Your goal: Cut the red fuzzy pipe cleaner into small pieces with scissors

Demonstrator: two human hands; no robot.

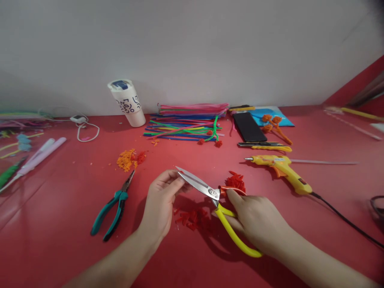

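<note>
My right hand (255, 218) is closed around the handles of a pair of scissors (199, 185), one yellow and one orange-red. The blades point up and left, slightly apart at the tips. At those tips, the thumb and fingers of my left hand (163, 200) pinch a small red piece (181, 172), mostly hidden by the fingers and blade. Under the scissors lie scattered red clippings (193, 219). A denser heap of red pieces (235, 182) sits just beyond my right hand.
Teal-handled pliers (115, 210) lie left, near orange crumbs (126, 160). On the right are a yellow glue gun (283, 168), a cutter knife (264, 146) and a black phone (249, 127). Pipe cleaners (186, 126) and a white tumbler (129, 104) stand along the wall.
</note>
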